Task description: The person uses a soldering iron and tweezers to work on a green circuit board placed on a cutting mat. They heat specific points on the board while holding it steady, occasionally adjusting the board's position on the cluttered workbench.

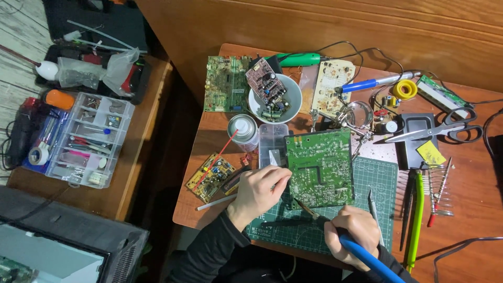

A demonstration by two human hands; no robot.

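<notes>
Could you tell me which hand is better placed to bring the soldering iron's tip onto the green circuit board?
Right. The right hand already grips the blue-handled soldering iron, its tip near the green circuit board lower edge. The left hand rests against the board's left edge.

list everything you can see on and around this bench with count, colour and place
large circuit board: 1, green, on the cutting mat
cutting mat: 1, green, front of the table
small circuit boards: 3 to the left, one green at the back, one yellow-green in front, one brown in the bowl
bowl: 1, white, back centre
spray can: 1, silver, red straw
scissors: 1, black handles, right
parts organiser: 1, clear, side table
soldering iron: 1, blue handle, in right hand
left hand: steadies the large board
right hand: grips the iron
</notes>
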